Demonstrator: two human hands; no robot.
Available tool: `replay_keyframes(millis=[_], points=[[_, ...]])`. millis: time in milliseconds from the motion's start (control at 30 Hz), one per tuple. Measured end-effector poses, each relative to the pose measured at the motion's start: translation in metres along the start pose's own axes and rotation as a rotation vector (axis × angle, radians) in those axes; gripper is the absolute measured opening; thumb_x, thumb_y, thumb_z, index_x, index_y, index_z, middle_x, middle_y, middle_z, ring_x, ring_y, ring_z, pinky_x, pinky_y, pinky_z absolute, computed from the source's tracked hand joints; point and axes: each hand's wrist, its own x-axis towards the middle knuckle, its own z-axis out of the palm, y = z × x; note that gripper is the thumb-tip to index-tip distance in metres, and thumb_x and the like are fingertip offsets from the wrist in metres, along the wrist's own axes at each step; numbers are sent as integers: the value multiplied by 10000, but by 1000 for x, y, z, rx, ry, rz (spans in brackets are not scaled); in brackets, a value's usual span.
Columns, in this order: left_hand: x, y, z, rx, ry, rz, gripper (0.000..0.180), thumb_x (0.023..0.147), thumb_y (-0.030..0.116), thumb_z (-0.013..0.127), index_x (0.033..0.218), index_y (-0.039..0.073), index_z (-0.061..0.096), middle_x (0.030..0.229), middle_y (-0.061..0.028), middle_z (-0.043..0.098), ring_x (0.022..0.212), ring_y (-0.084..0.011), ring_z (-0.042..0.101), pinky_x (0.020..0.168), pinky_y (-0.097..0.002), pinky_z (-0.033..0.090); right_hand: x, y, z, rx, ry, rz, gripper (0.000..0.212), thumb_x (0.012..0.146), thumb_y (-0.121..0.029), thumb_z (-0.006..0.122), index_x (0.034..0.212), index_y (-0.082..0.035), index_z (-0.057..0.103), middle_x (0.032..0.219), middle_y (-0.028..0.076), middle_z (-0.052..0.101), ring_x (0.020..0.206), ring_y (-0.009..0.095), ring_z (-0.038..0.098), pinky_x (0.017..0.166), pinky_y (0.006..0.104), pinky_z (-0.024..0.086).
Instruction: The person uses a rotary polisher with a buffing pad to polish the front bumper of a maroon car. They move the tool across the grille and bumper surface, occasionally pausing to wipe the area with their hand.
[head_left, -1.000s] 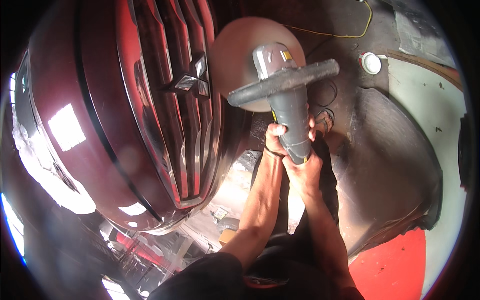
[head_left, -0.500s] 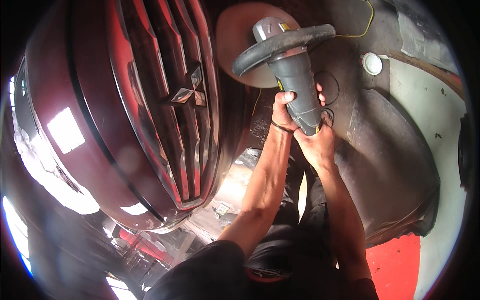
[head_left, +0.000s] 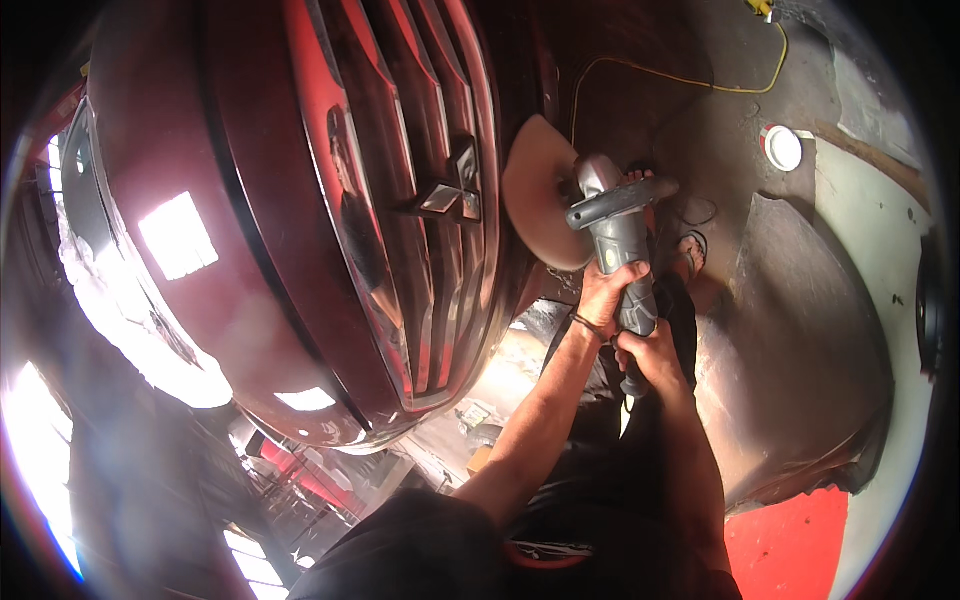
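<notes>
A dark grey polisher (head_left: 622, 243) with a hoop-shaped front handle and a broad, pale round pad (head_left: 541, 195) is in my two hands. My left hand (head_left: 603, 295) wraps the middle of its body, thumb across the top. Farther back, my right hand (head_left: 655, 355) closes round the rear end of the body. The pad tilts toward the front of a dark red car (head_left: 262, 150), close beside its grille (head_left: 400, 215) with a chrome badge (head_left: 448, 198). Whether the pad touches the car, I cannot tell.
A yellow cord (head_left: 690, 82) runs over the floor beyond the polisher. A white round tub (head_left: 782, 148) stands at the far right. A large dark curved panel (head_left: 800, 350) lies to my right, with a red piece (head_left: 790, 545) near it.
The polisher has come nearer to me and turned, so its pad now tilts toward the car. Both hands have kept their hold. The car sits farther right in the view.
</notes>
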Motion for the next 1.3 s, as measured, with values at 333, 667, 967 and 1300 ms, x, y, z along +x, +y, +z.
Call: replay_keyframes(millis=[333, 667, 967, 1300], points=[[78, 125, 91, 28, -95, 343, 353, 799, 161, 851, 1068, 6, 682, 957, -97, 722, 868, -202, 704, 773, -353, 574, 55, -155, 10, -91, -58, -216, 150, 797, -112, 692, 909, -18, 661, 683, 50, 621, 541, 159, 594, 513, 325, 486], [96, 179, 105, 154, -103, 403, 383, 762, 154, 868, 1052, -13, 681, 863, -113, 707, 733, -229, 700, 655, -381, 592, 79, -186, 29, 19, -109, -235, 127, 808, -83, 695, 916, -28, 656, 680, 61, 620, 546, 169, 597, 523, 328, 483], [16, 17, 14, 25, 9, 102, 448, 820, 167, 857, 1187, -5, 664, 1012, -90, 717, 885, -202, 715, 787, -367, 595, 5, -40, 7, -47, 28, -1, 58, 798, -34, 689, 817, 20, 688, 647, 89, 668, 528, 184, 647, 512, 338, 508], [-4, 8, -3, -134, -134, -105, 526, 808, 196, 872, 1236, -18, 654, 1072, -123, 738, 932, -244, 743, 828, -400, 637, -17, -21, 16, -156, 159, -43, 85, 814, -52, 709, 807, 32, 695, 627, 51, 664, 529, 133, 641, 498, 323, 494]])
